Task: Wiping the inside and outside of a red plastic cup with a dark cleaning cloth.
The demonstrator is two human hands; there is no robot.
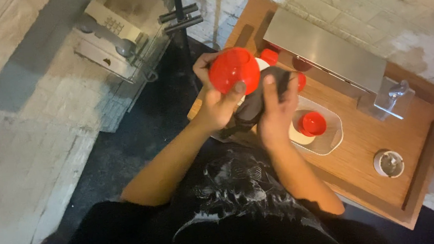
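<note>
My left hand [216,102] grips a round red bowl [234,71], turned so its outer side faces me, above the edge of a wooden counter [367,139]. My right hand [275,112] presses a dark cloth [253,102] against the bowl's lower right side. Below my right hand a white tray [333,138] holds a red cup [312,124] on something pale. More red pieces [270,56] lie behind the bowl, partly hidden by it.
A steel box-like cover [321,51] runs along the counter's back. A clear stand with a metal knob [395,97] and a small round metal dish [389,163] sit to the right. A wall telephone [108,34] hangs at upper left. A dark pole [179,14] stands nearby.
</note>
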